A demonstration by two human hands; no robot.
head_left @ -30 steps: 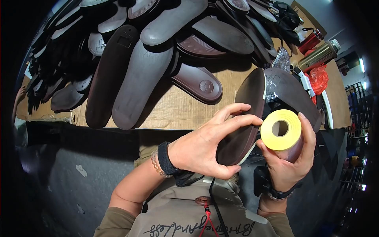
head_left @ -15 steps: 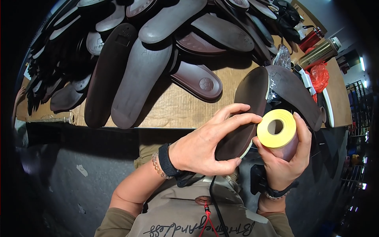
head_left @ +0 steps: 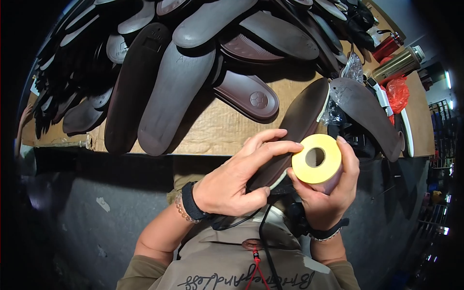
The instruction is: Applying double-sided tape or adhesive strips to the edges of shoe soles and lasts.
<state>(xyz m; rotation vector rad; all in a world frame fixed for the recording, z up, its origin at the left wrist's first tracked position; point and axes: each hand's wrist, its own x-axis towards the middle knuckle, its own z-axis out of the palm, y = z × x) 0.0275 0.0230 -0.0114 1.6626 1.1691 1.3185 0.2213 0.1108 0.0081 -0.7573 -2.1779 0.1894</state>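
Observation:
My left hand (head_left: pixel 227 181) grips the lower part of a dark brown shoe sole (head_left: pixel 305 108) with a pale strip along its right edge. Its thumb lies near the sole's lower end, and the fingers reach across the top. A roll of yellow tape or labels (head_left: pixel 316 175) with a hollow core is held in my right hand (head_left: pixel 331 198), fingers wrapped round its side. The left index fingertip meets the roll's upper left rim. The roll sits against the sole's right side and hides part of it.
A heap of grey and brown soles (head_left: pixel 176 96) covers the back and left of the cardboard-topped table (head_left: pixel 295 92). Another dark sole (head_left: pixel 365 113) lies at the right, beside crumpled clear plastic (head_left: pixel 354 67), a red bag (head_left: pixel 397 94), a metal flask (head_left: pixel 398 65) and a red bottle (head_left: pixel 388 46).
Both hands, with the sole and the roll, have shifted left and slightly toward me. The sole leans more to the right at its far end. Both grips look the same.

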